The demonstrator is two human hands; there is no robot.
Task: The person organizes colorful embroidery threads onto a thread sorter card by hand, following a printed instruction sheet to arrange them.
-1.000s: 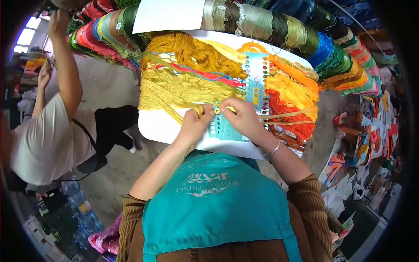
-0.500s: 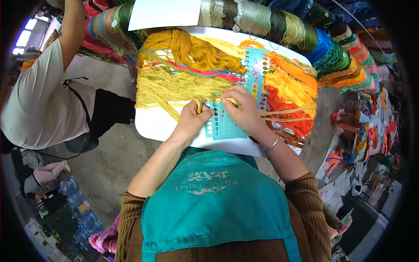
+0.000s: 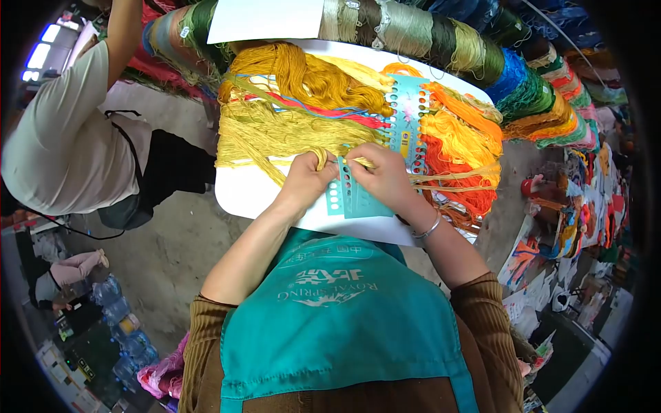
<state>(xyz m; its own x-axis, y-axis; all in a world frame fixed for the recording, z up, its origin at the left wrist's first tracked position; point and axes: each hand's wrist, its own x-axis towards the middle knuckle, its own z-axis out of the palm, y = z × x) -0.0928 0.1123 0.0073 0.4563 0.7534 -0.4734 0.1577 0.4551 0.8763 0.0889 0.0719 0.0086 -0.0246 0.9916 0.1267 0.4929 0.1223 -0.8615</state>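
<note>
Yellow-olive thread [image 3: 321, 158] loops out of my left hand [image 3: 304, 180], whose fingers are closed on it at the left edge of a teal punched card [image 3: 358, 201]. My right hand [image 3: 380, 176] pinches a strand of the same thread just to the right, over the card's holes. The two sets of fingertips nearly meet. Behind them, olive skeins [image 3: 268, 132] and a golden-brown skein [image 3: 303, 74] spread over a white board [image 3: 241, 193]. Orange and yellow threads [image 3: 454, 141] hang from the card's right side. My fingers hide the exact thread ends.
Coloured hanks [image 3: 406, 29] hang along a rail past the board, with a white sheet [image 3: 265, 20] over them. A person [image 3: 76, 144] in a pale shirt stands at the left. Another person [image 3: 72, 272] is lower left, near plastic bottles [image 3: 127, 337].
My left fingertips have moved slightly right and up, closer to my right fingertips. The card's holed edge between them has shifted and shows more clearly. The person at the left has moved slightly.
</note>
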